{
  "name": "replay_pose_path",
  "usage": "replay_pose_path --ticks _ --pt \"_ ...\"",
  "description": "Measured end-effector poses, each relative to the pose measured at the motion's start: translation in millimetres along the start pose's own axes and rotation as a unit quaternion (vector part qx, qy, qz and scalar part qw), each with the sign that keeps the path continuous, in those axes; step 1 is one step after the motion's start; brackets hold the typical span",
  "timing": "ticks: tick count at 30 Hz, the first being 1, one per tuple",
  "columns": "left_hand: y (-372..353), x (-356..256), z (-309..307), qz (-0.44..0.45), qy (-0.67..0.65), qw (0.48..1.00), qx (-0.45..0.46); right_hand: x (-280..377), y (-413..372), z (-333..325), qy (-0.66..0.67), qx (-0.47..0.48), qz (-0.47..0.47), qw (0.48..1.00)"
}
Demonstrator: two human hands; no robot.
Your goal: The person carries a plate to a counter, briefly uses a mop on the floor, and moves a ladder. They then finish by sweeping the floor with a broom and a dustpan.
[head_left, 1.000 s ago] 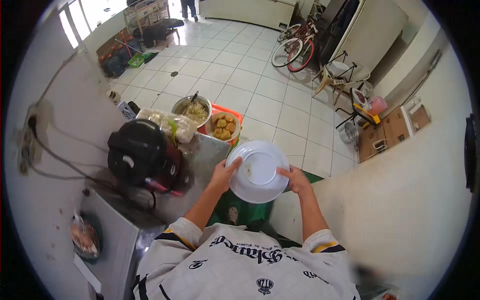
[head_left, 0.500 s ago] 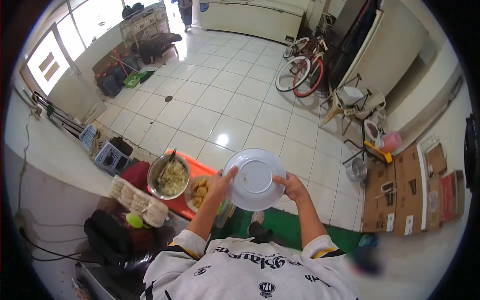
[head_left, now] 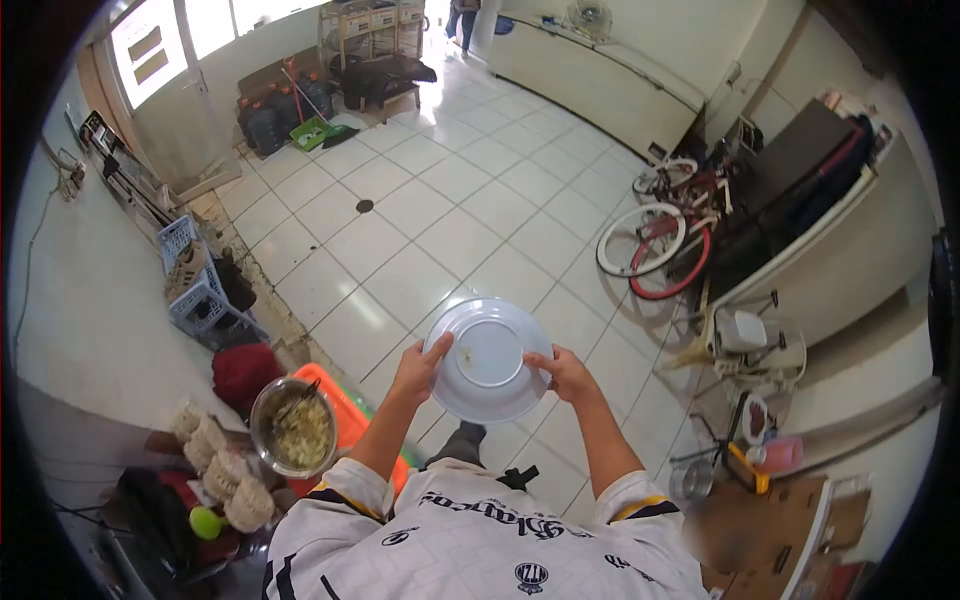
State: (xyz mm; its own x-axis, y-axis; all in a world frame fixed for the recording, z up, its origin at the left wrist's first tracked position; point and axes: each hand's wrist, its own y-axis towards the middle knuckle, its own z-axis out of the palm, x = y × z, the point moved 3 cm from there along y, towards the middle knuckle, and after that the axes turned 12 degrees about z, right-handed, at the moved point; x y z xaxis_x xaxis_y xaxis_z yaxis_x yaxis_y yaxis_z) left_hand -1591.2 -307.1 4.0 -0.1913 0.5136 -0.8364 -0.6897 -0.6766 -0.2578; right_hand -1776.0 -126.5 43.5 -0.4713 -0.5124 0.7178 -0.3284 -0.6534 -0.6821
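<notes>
I hold a white plate (head_left: pixel 487 358) in front of me with both hands, over the tiled floor. My left hand (head_left: pixel 419 368) grips its left rim, thumb on top. My right hand (head_left: pixel 565 374) grips the right rim. A few food smears show in the plate's shallow middle. A metal bowl (head_left: pixel 293 427) of pale food with a utensil in it sits at my lower left, on an orange tray (head_left: pixel 345 420).
Stacked white bundles (head_left: pixel 225 478) and a green ball (head_left: pixel 205 521) lie beside the bowl. Plastic crates (head_left: pixel 195 285) stand along the left wall. A red bicycle (head_left: pixel 665 240) leans at the right, with a chair (head_left: pixel 745 345) below it. White tiled floor (head_left: pixel 440 210) spreads ahead.
My view has turned away from the counter toward the open floor. The bowl and tray have slid to the lower left, the fried-food plate and black cooker are out of sight. Both hands keep the plate.
</notes>
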Motion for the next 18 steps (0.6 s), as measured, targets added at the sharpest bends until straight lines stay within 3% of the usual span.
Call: replay_pose_path --ticks 7,18 --pt "171 -46 19 0.0 -0.006 0.997 -0.073 147 135 -27 -0.051 0.042 0.025 0.998" --pt "406 -166 -9 0.054 0.028 0.979 -0.192 357 393 10 -0.098 0.156 0.022 0.983"
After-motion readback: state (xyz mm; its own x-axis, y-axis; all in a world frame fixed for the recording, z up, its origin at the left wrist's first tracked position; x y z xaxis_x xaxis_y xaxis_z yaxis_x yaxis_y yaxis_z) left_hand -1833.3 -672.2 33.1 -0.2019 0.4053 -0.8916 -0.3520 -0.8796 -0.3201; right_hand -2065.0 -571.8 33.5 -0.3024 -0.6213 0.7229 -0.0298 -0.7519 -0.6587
